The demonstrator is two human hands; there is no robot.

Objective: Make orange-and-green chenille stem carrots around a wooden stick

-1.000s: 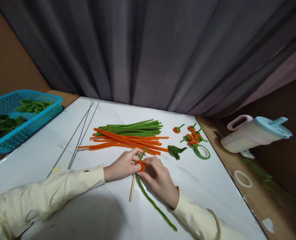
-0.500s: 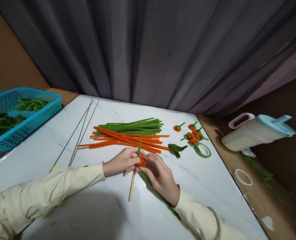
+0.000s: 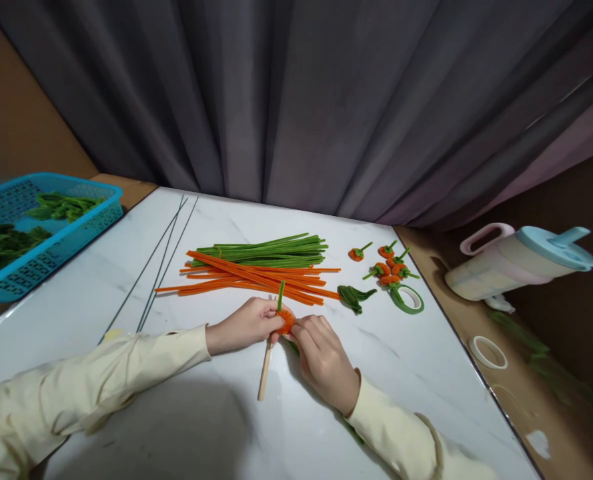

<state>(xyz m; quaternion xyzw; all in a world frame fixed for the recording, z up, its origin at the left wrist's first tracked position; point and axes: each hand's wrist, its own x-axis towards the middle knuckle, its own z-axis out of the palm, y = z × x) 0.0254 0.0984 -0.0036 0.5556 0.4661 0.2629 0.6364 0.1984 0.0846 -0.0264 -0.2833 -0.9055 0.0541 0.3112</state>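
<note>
An orange pipe-cleaner disc (image 3: 285, 322) with a green stem (image 3: 281, 295) is pinched between the thumb and fingers of my left hand (image 3: 250, 325). My right hand (image 3: 325, 359) has its fingers closed at the disc's right edge. Exactly which bit they grip is hidden. Below my left fingers a thin wooden stick (image 3: 264, 379) points toward me, its upper end covered. A green strip (image 3: 353, 433) runs beneath my right hand and wrist. Beyond the hands lie orange pipe cleaners (image 3: 256, 275) and a bundle of green pipe cleaners (image 3: 266, 252).
Dark green folded pieces (image 3: 353, 298), several small orange shapes with green tops (image 3: 389, 267) and green tape (image 3: 407, 299) lie at right. Thin wires (image 3: 161, 260) and a blue basket (image 3: 71, 237) are at left. Past the right edge stand a tumbler (image 3: 506, 263) and a white ring (image 3: 488, 352).
My right fingers have closed in from a looser, arched pose to a pinch at the disc's right edge. The disc has turned slightly, showing more of its ridged face.
</note>
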